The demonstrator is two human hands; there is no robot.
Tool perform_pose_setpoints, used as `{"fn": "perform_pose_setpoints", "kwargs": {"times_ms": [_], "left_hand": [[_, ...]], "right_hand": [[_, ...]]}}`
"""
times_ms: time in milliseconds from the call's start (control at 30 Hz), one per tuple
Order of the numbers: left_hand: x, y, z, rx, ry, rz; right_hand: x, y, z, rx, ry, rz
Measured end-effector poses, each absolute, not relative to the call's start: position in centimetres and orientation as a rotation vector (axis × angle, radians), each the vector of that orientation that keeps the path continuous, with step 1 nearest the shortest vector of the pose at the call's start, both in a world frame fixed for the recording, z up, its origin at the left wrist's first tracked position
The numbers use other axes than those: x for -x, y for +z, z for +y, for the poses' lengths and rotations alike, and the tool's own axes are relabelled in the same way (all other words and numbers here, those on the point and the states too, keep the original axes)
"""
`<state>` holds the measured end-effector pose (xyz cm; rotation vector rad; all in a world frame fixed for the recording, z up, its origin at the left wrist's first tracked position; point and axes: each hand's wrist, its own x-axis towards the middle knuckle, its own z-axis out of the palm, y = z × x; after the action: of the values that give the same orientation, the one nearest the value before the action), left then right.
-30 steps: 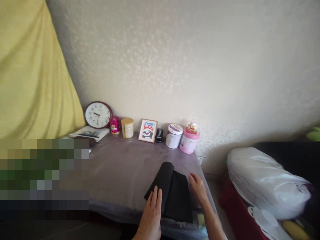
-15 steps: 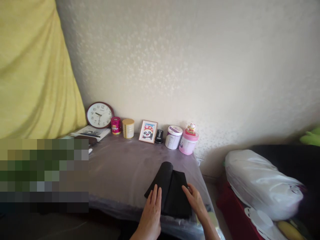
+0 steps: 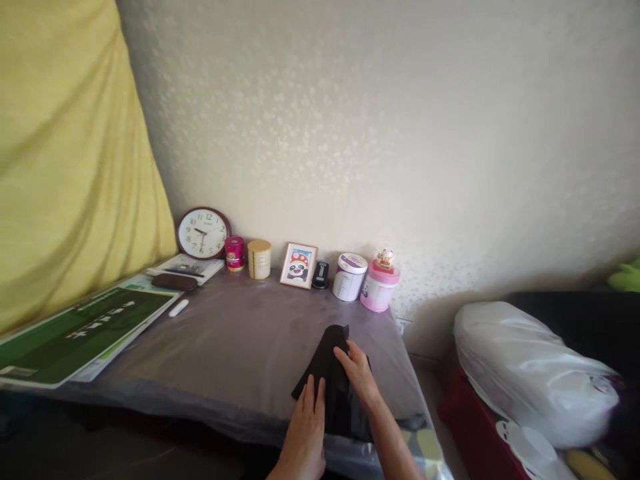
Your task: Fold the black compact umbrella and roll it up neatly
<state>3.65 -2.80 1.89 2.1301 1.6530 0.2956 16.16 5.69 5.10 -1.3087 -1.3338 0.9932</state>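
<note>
A folded piece of black fabric [image 3: 327, 360] lies near the front right edge of the table. My left hand [image 3: 307, 420] rests flat on its lower left part, fingers stretched out. With thumb and fingers, my right hand [image 3: 357, 370] grips the fabric near its upper right edge and draws that side over toward the middle. Folds hide how many layers there are, and my right forearm covers part of the right side.
Along the wall stand a clock [image 3: 204, 233], a pink can [image 3: 235, 254], a yellow-lidded can [image 3: 259, 260], a panda picture frame [image 3: 299, 266], a white tub [image 3: 349, 277] and a pink tub [image 3: 379, 288]. A green booklet [image 3: 90, 337] lies left; a white plastic bag [image 3: 530, 370] sits right.
My right hand has moved up and left from the fabric's right edge, folding that side inward over the middle. My left hand stays on the fabric almost unmoved.
</note>
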Motion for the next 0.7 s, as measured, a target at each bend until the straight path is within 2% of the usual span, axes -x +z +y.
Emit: {"fn": "perform_pose_setpoints", "kwargs": {"times_ms": [133,333,500,600,700], "left_hand": [[-3.6,1.1,-2.5,-2.163,0.311,1.663],[-3.0,0.4,-2.4,-2.139,0.364,1.634],[-1.8,0.3,-2.7,-2.111,0.407,1.584],[-0.9,0.4,-3.1,-2.096,0.484,1.563],[-0.6,0.7,-3.6,-2.13,0.529,1.639]], "right_hand": [[-15.0,3.6,7.0,1.399,0.955,-1.413],[-14.6,2.6,8.1,1.653,0.639,-1.604],[-14.2,2.4,8.7,1.756,0.558,-1.672],[-14.0,2.4,8.6,1.715,0.586,-1.692],[-13.7,2.9,8.2,1.617,0.793,-1.748]]}}
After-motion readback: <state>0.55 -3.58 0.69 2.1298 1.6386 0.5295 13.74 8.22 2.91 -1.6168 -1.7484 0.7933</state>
